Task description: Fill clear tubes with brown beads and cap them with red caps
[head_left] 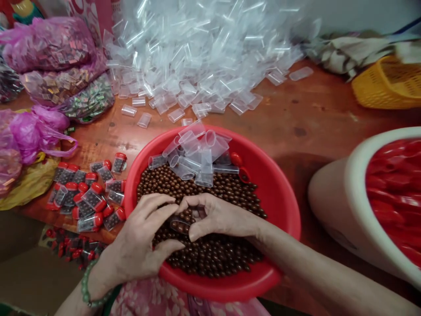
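Note:
A red basin is filled with small round brown balls. My left hand, a green bead bracelet at its wrist, curves over the balls, fingers and thumb around a clear plastic tube. Brown balls show at the tube's mouth; the rest of it is mostly hidden. My right hand meets the left fingertips, its fingers and thumb curled around several balls at that mouth. Empty clear tubes are heaped at the basin's far side, beside two red caps.
Red-capped filled tubes lie left of the basin, and more sit lower in a box. A big heap of clear tubes covers the table's back. Pink bags stand left. At right are a white bucket of red pieces and a yellow basket.

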